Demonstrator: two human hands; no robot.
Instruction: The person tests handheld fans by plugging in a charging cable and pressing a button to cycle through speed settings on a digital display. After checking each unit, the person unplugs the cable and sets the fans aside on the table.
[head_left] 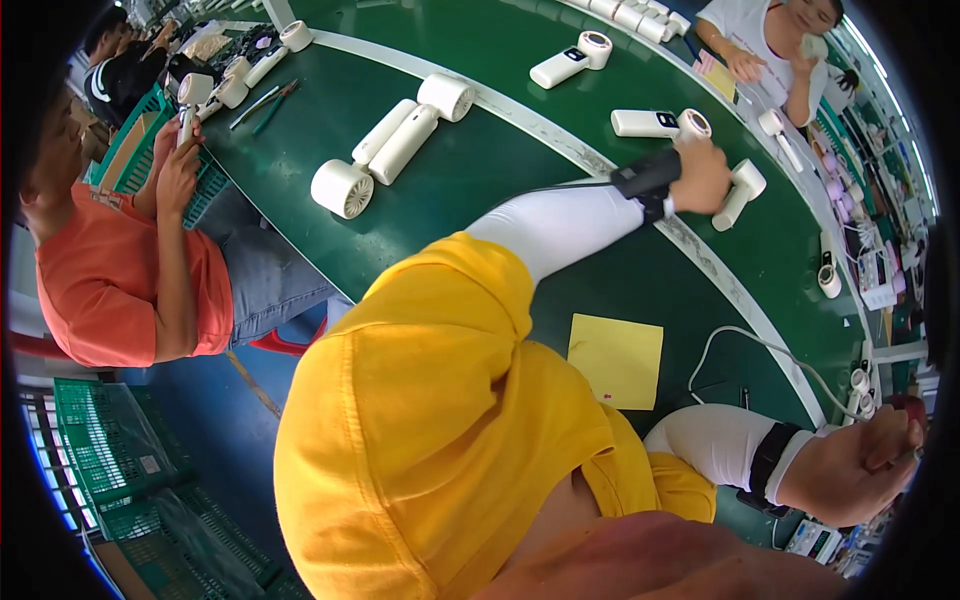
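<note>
Shows the left hand [702, 178] over the table [480, 165] at upper right of the frame, fingers bent, between the upper fan [643, 123], just above, and the lower fan [740, 194], just right; cannot tell whether clamped on either. Shows the right hand [850, 470] at lower right, fingers curled beside a red thing [909, 407], grip unclear.

Stretched the left arm [575, 222] far forward, with the left hand [701, 178] blurred and back uppermost. Held the right arm [705, 438] lower, out to the right, with the fingers [888, 436] of the right hand [850, 470] curled inward.
</note>
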